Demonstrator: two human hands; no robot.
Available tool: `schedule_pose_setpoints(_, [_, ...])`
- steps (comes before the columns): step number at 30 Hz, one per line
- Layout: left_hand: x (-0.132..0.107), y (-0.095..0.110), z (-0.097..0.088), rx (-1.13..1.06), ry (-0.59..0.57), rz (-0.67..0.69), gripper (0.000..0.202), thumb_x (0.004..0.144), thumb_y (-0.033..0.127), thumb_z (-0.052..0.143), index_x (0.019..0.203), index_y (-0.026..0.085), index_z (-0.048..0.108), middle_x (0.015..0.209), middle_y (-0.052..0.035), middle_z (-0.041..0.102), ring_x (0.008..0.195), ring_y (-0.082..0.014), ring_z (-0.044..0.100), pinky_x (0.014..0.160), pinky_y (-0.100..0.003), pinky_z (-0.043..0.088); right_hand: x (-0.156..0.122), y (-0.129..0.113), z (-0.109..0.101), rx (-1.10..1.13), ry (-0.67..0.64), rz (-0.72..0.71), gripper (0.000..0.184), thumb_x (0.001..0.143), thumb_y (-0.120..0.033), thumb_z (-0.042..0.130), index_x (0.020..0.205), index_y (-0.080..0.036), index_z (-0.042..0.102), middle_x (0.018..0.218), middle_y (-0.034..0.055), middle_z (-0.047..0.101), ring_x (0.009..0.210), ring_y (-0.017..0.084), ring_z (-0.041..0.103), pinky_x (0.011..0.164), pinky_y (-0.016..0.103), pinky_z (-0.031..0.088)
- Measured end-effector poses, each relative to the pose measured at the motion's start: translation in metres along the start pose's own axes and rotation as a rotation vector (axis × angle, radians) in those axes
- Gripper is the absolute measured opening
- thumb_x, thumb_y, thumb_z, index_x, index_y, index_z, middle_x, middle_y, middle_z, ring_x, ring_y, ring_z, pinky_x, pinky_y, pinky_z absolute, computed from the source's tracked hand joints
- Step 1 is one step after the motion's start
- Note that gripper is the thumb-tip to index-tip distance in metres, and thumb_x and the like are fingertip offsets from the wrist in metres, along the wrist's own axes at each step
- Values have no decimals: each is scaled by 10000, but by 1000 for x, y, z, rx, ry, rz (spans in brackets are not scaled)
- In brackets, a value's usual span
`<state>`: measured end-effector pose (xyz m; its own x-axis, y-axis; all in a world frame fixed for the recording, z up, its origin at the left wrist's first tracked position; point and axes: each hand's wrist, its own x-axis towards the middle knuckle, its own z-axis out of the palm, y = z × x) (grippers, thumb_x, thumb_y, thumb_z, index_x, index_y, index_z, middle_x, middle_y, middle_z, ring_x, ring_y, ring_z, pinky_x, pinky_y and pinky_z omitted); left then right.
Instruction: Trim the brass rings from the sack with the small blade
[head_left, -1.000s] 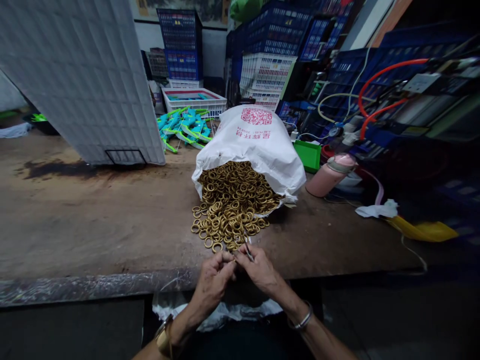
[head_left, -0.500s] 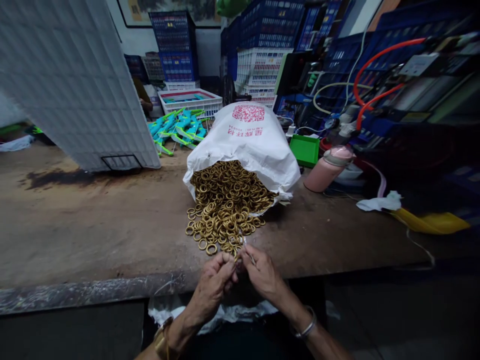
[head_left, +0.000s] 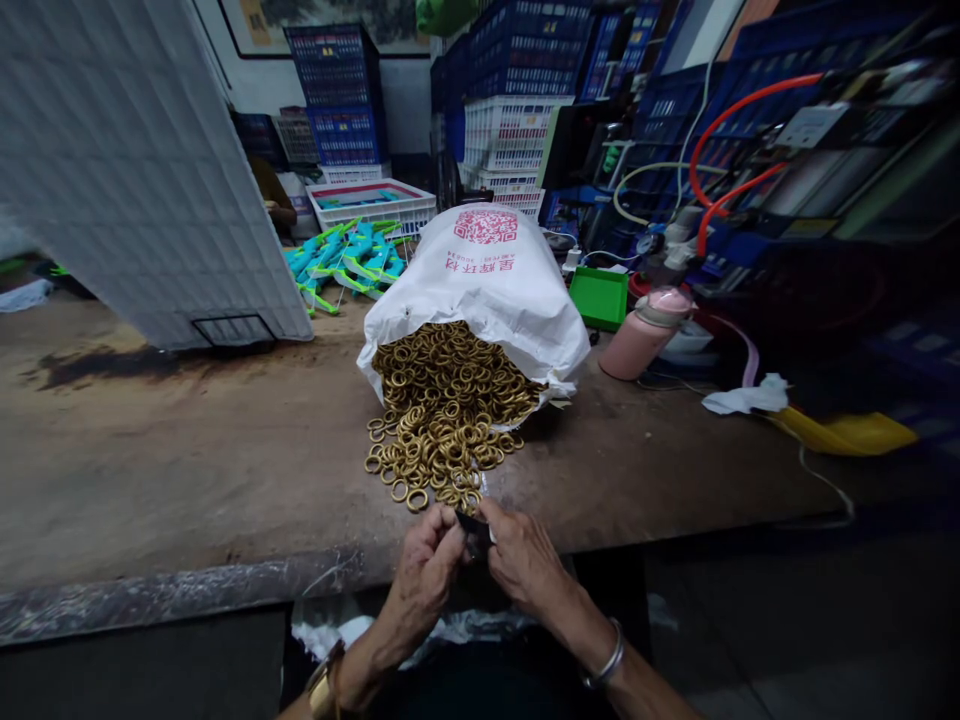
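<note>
In front of the table's near edge, my left hand [head_left: 426, 563] and my right hand [head_left: 527, 558] work close together. A small dark, flat piece like a blade [head_left: 471, 523] spans the gap between their fingertips; my right fingers are closed on its pale end. My left thumb and fingers are pinched, but whatever they hold is hidden. Just beyond the fingertips lies a heap of brass-coloured rings [head_left: 442, 445], spilling from the open mouth of a white woven sack [head_left: 480, 285] with red print.
A pale ribbed panel [head_left: 172, 200] stands at the left. Behind the sack are turquoise and lime plastic parts [head_left: 352, 260] and stacked blue crates [head_left: 341, 90]. To the right sit a green tray [head_left: 598, 298], a pink bottle [head_left: 641, 340] and a machine with red hoses [head_left: 697, 170].
The dark flat piece now shows between my fingertips, where a ring's edge seemed to show before. My right hand has turned slightly. The whole view has shifted a little.
</note>
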<state>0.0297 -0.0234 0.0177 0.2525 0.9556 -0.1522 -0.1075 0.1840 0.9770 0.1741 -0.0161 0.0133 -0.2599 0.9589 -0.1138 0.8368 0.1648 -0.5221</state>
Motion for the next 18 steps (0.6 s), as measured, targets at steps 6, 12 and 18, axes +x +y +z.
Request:
schedule_pose_setpoints(6, [-17,13,1,-55,-172,-83,256,789,398,522,690,164,498,562,25,479,462,-62,344,442,-187,257,11,23,-1,-82,42,152,170,736,-122,408,830,-200,525,622,24,604,561,145,526,507,240,224])
schedule_pose_setpoints(12, [-13,6,-2,-425,-173,-321,314,735,467,559,726,159,505,495,57,425,367,-29,243,355,-167,142,30,26,-3,36,230,224,148,802,-171,403,853,-192,540,722,37,627,634,143,549,553,228,280])
schedule_pose_setpoints(18, [-9,8,-9,-552,-110,-309,237,719,375,591,765,159,505,663,-10,574,415,-48,404,351,-149,244,49,20,6,-70,260,201,126,814,-224,441,894,-186,531,800,57,637,712,158,571,573,237,277])
